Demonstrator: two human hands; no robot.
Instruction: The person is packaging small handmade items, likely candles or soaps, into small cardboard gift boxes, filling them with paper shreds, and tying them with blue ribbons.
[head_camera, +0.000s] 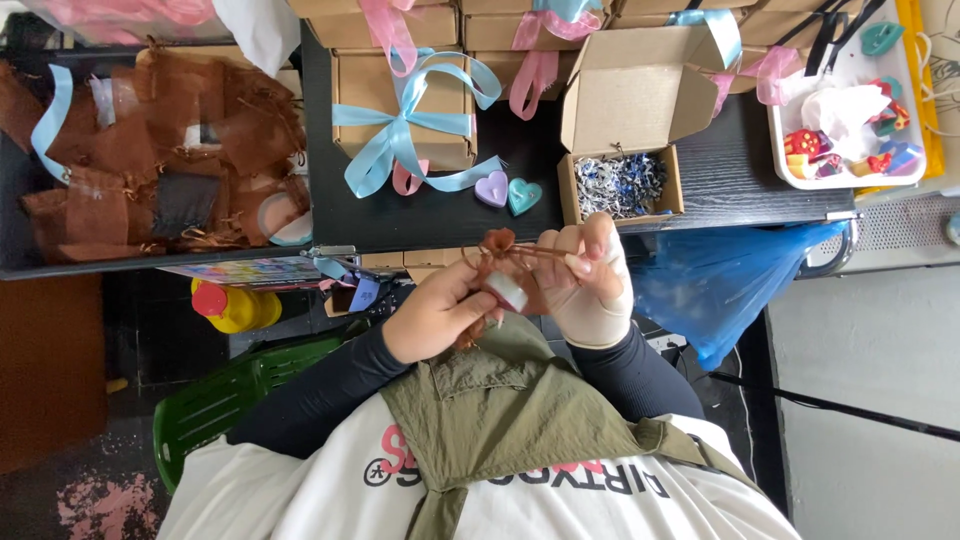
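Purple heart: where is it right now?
In the head view, the purple heart lies on the black table, touching the teal heart, between the blue-ribboned box and the open box.

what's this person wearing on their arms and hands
Both arms are covered by snug black long sleeves down to the wrists. The left hand is bare. The right hand wears a thin, pale cream glove that ends at the wrist. No watch or rings show.

Sheer brown cloth pouch (497, 262); matt cardboard box (620, 185) of shredded paper; glossy satin ribbon (400, 135); 2 smooth waxy hearts (507, 190); dark wood-grain table (730, 170).
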